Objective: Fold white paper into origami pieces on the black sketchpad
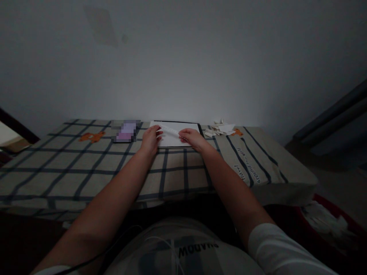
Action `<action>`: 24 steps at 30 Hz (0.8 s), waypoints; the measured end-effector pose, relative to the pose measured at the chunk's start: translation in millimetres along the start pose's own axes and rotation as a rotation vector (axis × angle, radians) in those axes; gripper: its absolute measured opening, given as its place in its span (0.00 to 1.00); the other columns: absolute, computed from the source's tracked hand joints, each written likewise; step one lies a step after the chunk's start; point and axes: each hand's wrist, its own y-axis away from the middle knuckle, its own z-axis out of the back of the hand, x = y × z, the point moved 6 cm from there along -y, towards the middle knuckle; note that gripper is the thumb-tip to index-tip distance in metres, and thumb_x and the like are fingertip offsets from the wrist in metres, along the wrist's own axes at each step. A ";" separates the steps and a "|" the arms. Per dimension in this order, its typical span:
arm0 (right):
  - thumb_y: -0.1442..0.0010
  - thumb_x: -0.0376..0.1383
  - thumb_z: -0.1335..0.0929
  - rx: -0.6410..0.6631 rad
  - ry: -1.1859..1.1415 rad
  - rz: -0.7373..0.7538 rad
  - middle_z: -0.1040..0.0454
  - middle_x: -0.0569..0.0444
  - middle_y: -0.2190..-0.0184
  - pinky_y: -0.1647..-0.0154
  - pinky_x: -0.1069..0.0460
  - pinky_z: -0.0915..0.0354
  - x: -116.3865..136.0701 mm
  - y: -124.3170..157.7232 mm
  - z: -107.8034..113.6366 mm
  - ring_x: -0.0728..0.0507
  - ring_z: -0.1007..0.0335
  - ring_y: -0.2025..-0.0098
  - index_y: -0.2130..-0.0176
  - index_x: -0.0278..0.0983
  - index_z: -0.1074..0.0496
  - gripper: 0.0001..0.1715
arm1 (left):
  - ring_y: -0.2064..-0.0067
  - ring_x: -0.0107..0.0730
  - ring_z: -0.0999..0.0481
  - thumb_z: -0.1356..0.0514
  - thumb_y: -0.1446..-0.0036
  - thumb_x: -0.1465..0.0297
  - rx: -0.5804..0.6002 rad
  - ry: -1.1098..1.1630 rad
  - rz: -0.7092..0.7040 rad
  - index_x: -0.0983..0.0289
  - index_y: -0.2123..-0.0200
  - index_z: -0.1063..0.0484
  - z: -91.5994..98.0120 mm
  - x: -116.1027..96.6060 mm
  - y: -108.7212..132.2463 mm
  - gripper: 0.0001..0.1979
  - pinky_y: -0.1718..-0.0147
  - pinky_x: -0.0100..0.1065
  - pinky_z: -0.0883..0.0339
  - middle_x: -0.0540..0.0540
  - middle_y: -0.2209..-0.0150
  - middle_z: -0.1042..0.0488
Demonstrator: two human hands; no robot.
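Both hands are over a white sheet or pad (172, 143) with a black border, lying flat at the table's far side. A narrow white strip (171, 131), which looks like paper with faint marks along it, slants between them. My left hand (150, 138) pinches the strip's upper left end, its other fingers curled. At the lower right end, my right hand (192, 138) grips it between thumb and fingertips. Whether the strip is folded or separate from the sheet I cannot tell. Just right of the pad lies a small heap of white paper pieces (225, 129).
A checked cloth (114, 160) covers the table, which stands against a plain wall (183, 68). A pixelated phone-like object (126, 131) lies left of the pad. Below the table's right end is a red container (354, 221) with crumpled white material in it.
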 end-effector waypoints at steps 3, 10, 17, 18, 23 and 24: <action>0.44 0.32 0.30 -0.070 0.041 0.048 0.26 0.56 0.74 0.68 0.55 0.34 5.4 0.9 1.9 0.51 0.31 0.73 0.69 0.36 0.27 0.01 | 0.61 0.33 0.27 0.39 0.49 0.63 -0.129 -0.168 -0.161 0.60 0.62 0.32 10.5 -8.8 0.8 0.12 0.66 0.32 0.35 0.54 0.59 0.27; 0.47 0.32 0.29 -0.127 0.106 0.110 0.24 0.56 0.74 0.65 0.52 0.33 9.9 1.4 0.9 0.49 0.29 0.73 0.70 0.36 0.27 0.02 | 0.51 0.41 0.29 0.39 0.40 0.64 0.241 -0.902 -0.872 0.59 0.62 0.23 -28.6 -34.3 38.1 0.08 0.48 0.43 0.39 0.56 0.56 0.26; 0.49 0.35 0.28 -0.108 0.128 0.166 0.25 0.58 0.76 0.68 0.54 0.36 9.0 -0.7 3.6 0.50 0.32 0.74 0.70 0.37 0.26 0.04 | 0.51 0.42 0.30 0.39 0.38 0.62 0.396 -1.106 -0.984 0.53 0.56 0.21 -38.6 -26.7 50.8 0.10 0.51 0.44 0.43 0.56 0.52 0.26; 0.49 0.36 0.28 -0.109 0.135 0.168 0.25 0.58 0.76 0.68 0.54 0.37 8.6 -1.0 4.1 0.50 0.32 0.74 0.70 0.37 0.26 0.05 | 0.51 0.42 0.30 0.38 0.39 0.62 0.405 -1.112 -1.004 0.53 0.55 0.21 -39.1 -27.5 52.4 0.10 0.52 0.44 0.43 0.56 0.52 0.26; 0.51 0.37 0.28 -0.116 0.110 0.146 0.26 0.58 0.75 0.67 0.54 0.37 5.8 -0.2 3.2 0.50 0.33 0.73 0.69 0.36 0.25 0.07 | 0.50 0.44 0.30 0.39 0.39 0.61 0.421 -1.172 -1.051 0.52 0.56 0.21 -47.5 -28.3 63.2 0.10 0.53 0.45 0.43 0.56 0.52 0.25; 0.51 0.37 0.27 -0.106 0.090 0.138 0.25 0.58 0.74 0.67 0.54 0.36 5.2 0.2 1.9 0.50 0.33 0.73 0.69 0.36 0.25 0.07 | 0.50 0.45 0.30 0.39 0.38 0.60 0.426 -1.189 -1.062 0.52 0.56 0.21 -50.1 -27.4 65.9 0.10 0.53 0.45 0.43 0.56 0.52 0.25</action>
